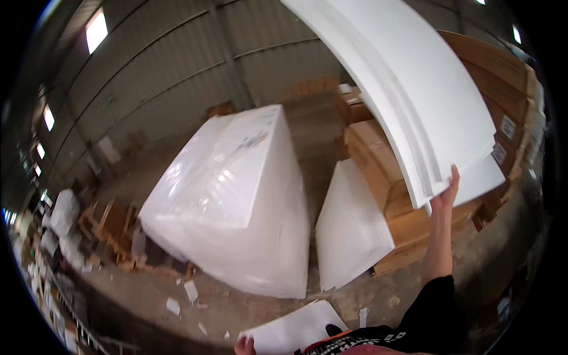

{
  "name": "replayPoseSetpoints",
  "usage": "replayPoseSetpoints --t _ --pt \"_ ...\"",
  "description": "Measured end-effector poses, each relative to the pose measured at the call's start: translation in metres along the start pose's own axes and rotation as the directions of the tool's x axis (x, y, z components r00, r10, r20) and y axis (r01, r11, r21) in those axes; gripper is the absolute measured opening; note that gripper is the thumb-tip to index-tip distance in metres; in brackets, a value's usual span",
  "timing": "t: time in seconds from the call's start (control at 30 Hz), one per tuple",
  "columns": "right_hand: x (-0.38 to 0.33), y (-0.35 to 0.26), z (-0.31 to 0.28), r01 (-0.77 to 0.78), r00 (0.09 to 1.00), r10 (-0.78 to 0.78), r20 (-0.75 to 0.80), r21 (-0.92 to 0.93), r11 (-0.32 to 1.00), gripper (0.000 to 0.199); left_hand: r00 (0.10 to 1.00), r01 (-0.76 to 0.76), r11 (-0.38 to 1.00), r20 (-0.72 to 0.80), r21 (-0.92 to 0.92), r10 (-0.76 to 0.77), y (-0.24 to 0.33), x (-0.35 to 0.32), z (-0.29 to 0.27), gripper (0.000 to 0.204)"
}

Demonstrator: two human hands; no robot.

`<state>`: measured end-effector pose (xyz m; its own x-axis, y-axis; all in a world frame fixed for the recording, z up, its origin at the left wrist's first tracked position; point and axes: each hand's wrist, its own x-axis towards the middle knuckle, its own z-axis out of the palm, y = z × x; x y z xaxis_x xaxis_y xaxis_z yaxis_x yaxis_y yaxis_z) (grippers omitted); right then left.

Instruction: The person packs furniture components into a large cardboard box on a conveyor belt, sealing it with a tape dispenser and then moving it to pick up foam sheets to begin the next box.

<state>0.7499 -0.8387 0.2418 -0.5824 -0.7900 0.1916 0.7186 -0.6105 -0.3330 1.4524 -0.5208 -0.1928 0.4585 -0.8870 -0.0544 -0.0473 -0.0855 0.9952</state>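
Observation:
My right hand (445, 194) is raised at the right and grips the lower end of a long white foam board (414, 83). The board has a stepped groove along its left side and reaches up past the top of the view. Behind that hand shows another flat white piece (479, 180); whether it is joined to the board I cannot tell. My left hand (245, 347) is low at the bottom edge, fingertips a little apart and nothing visible between them. It overlaps the left corner of a white flat sheet (284, 326) by my feet. The rest of that hand is cut off.
A large film-wrapped white block (236, 195) stands ahead, with a smaller white stack (352, 228) to its right. Brown cartons (376, 148) are piled behind the board. White scraps (190, 291) litter the floor; wooden frames (109, 228) lie at the left.

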Motion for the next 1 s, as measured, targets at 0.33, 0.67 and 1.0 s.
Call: replayPoseSetpoints --t 0.33,0.67,1.0 --pt "-0.184 0.127 0.128 -0.108 0.984 0.048 -0.17 -0.366 0.924 0.07 0.749 -0.533 0.779 0.244 -0.331 0.616 0.431 0.029 0.147 0.142" --pt "-0.451 0.345 0.169 -0.579 0.574 0.746 0.338 -0.477 0.662 0.081 0.722 -0.676 0.404 -0.446 -0.616 0.528 0.493 -0.023 -0.097 0.127" --pt "-0.685 0.513 0.179 -0.68 -0.559 0.624 0.546 -0.733 0.031 0.086 0.316 -0.811 0.57 -0.919 -0.133 0.235 0.401 -0.128 -0.317 0.095"
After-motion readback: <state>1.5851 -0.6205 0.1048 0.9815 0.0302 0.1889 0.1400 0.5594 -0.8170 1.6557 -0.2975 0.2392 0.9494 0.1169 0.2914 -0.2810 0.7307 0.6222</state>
